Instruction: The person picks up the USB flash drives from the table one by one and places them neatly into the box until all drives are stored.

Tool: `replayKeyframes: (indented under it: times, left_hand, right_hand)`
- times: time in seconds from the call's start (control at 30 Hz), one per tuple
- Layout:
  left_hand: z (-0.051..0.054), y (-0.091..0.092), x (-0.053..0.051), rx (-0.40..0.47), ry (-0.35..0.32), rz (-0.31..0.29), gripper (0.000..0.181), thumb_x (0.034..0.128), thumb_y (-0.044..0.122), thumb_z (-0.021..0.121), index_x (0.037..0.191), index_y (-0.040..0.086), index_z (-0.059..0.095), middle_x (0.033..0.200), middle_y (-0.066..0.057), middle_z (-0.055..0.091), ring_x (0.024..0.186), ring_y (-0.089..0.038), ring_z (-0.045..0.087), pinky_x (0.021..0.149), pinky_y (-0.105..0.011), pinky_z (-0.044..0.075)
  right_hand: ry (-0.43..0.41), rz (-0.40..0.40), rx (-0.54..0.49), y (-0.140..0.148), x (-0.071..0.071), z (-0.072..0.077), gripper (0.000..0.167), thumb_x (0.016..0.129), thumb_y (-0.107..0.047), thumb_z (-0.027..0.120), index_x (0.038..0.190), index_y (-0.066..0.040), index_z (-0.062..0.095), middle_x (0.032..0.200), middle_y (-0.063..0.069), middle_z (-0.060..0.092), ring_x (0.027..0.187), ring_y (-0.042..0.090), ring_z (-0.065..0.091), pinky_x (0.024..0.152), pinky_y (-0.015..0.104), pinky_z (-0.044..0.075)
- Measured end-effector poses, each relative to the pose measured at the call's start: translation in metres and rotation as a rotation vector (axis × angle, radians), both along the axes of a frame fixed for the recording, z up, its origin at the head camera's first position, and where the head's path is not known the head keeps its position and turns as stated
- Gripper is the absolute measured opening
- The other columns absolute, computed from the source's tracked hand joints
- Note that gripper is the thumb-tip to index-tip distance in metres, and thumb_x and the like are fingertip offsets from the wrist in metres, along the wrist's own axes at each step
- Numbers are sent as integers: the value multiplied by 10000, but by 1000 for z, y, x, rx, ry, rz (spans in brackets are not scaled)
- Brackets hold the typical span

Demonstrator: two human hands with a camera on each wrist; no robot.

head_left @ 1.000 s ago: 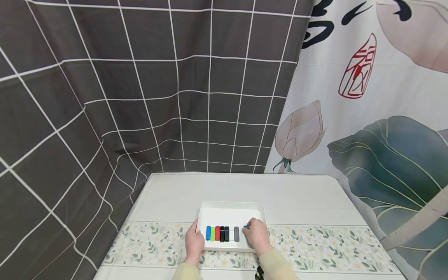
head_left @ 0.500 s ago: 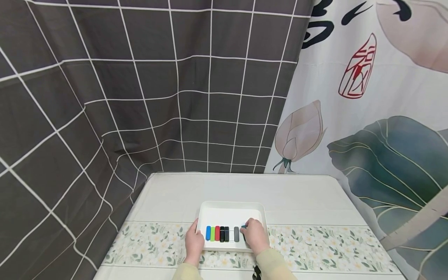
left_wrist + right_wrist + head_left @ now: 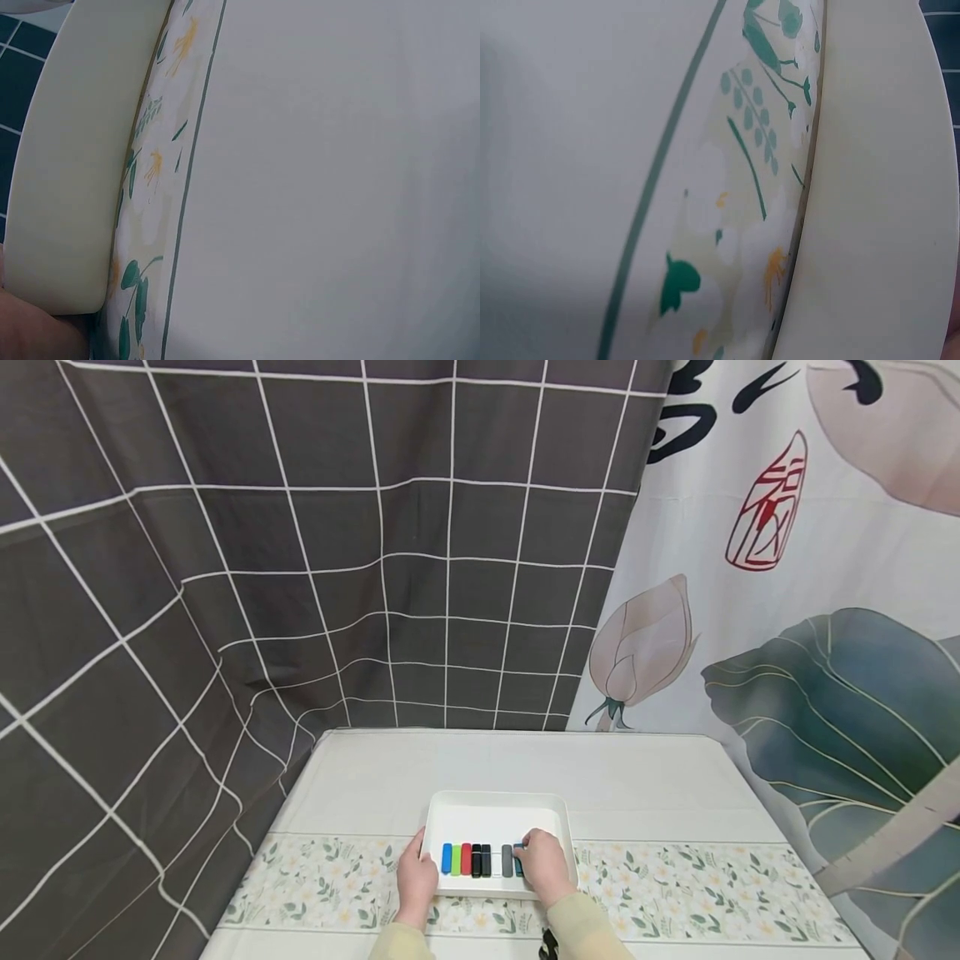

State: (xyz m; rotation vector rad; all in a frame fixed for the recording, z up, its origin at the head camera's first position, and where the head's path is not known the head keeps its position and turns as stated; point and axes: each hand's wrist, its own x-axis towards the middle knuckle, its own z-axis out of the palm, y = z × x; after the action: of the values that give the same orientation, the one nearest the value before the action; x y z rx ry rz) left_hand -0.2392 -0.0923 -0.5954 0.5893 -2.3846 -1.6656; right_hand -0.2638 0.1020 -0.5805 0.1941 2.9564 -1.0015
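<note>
A shallow white tray [image 3: 491, 814] sits on the table in the head view. My left hand [image 3: 417, 878] grips its left side, the thumb at the rim; in the left wrist view part of that hand [image 3: 37, 330] lies against the tray's wall [image 3: 75, 165]. Inside the tray, small oblong pieces stand side by side: blue [image 3: 446, 859], green [image 3: 456, 860], red [image 3: 466, 860], two black [image 3: 476, 862], white [image 3: 497, 863] and grey [image 3: 507, 861]. At the row's right end my right hand [image 3: 546, 867] pinches a dark blue oblong piece [image 3: 518, 858], partly hidden by the fingers.
The table [image 3: 517, 760] has a white cover with a floral band [image 3: 697, 893] across it. Dark checked cloth [image 3: 412, 527] hangs behind and at the left, and a printed white curtain [image 3: 675, 543] at the right. A black-and-white strap-like thing [image 3: 549, 945] shows by the right sleeve.
My right hand has moved slightly left, bringing the dark blue oblong piece upright beside the grey one. The left hand and the tray have stayed put.
</note>
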Motion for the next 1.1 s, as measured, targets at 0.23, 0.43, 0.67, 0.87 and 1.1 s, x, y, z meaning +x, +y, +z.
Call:
replayKeyframes:
  times: [0.23,0.43,0.67,0.87,1.1]
  left_hand:
    - [1,-1,-2,1,0,2,520,966,-107,421,1482,-67,475,1507,-305,502,1422,-523,434,1209,-634,379]
    - [1,-1,-2,-11,0,-3,528,951,-119,422,1474,-73,483,1505,-305,504,1421,-527,431,1206,-642,376]
    - [2,-3,-3,-12,-4,-1,536,951,-113,423,1482,-65,477,1515,-300,495,1429,-525,423,1212,-637,372]
    - [1,-4,-2,-19,1,-15,527,957,-110,424,1480,-70,478,1519,-297,493,1435,-516,421,1214,-634,371]
    - [3,-5,0,-167,-25,-52,596,1030,95,518,1563,-75,313,1562,-312,421,1453,-498,406,1220,-610,382]
  right_hand:
    - [-32,-15,-14,-2,-1,2,150,916,-131,747,984,-11,687,878,73,711,746,123,622,671,300,616]
    - [-26,-1,-22,-1,0,4,135,914,-107,743,978,-1,689,887,90,717,756,135,634,675,315,617]
    - [-15,5,-29,-3,0,2,132,907,-96,750,967,6,692,896,109,725,764,143,642,674,326,617]
    - [5,-7,-25,-1,0,3,198,933,-167,739,1008,13,701,909,113,735,721,126,610,651,310,598]
    - [147,13,-51,13,-1,19,334,1007,-236,647,1198,37,667,855,67,666,738,154,614,648,319,592]
